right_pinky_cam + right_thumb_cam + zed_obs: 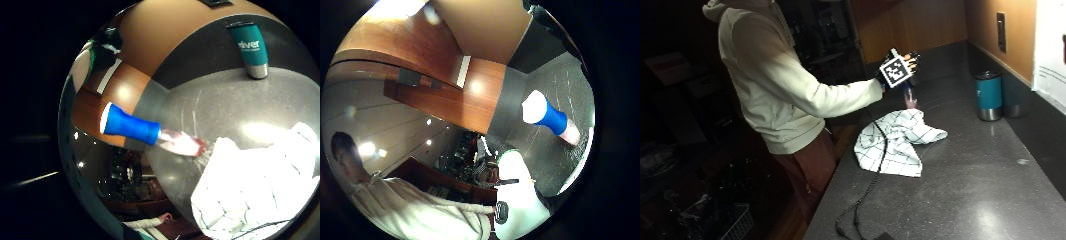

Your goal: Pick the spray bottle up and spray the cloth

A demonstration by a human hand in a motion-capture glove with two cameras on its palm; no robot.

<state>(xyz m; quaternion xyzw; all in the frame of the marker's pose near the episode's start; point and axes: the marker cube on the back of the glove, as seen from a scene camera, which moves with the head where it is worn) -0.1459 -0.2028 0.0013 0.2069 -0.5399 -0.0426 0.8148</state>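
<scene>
A spray bottle (909, 98) with a blue sleeve, white top and pinkish clear base stands upright on the dark counter (973, 190), just behind a crumpled white checked cloth (896, 140). My gloved right hand (897, 69) is raised just in front of and above the bottle, fingers spread upward, holding nothing. In the little finger side palm view the whole bottle (142, 131) shows a short way off, with the cloth (255, 190) beside its base. The thumb side palm view shows the bottle (549, 119) too.
A teal tumbler (989, 95) stands by the back wall, with a darker cup (1013, 104) next to it; the tumbler (250, 47) also shows in the palm view. A black cable (863, 205) runs along the counter's front edge from under the cloth.
</scene>
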